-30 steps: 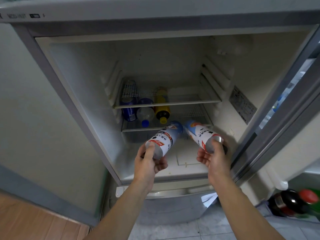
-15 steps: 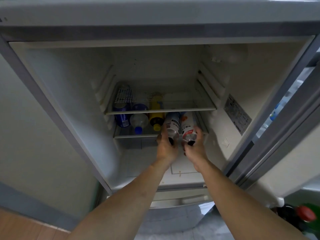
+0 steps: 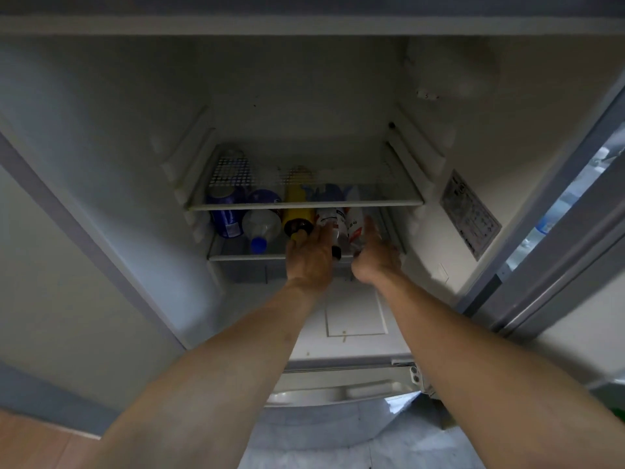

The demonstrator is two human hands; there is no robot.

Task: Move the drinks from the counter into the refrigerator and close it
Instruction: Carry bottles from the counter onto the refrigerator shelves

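Laid flat to fit under the upper shelf (image 3: pixel 304 206): two white bottles (image 3: pixel 341 225), left hand (image 3: pixel 309 255) gripping one, right hand (image 3: pixel 375 255) grip open alongside.

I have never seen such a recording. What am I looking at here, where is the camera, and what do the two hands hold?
No machine here: a person works with bare hands, and the single camera sits on their head, looking forward and down into an open refrigerator. On its lower shelf lie a blue can, a clear bottle with a blue cap and a yellow bottle. Beside these, the left hand holds one white-labelled bottle. The right hand is at a second white-labelled bottle, but whether its fingers grip it is unclear. Both bottles lie on that same shelf.
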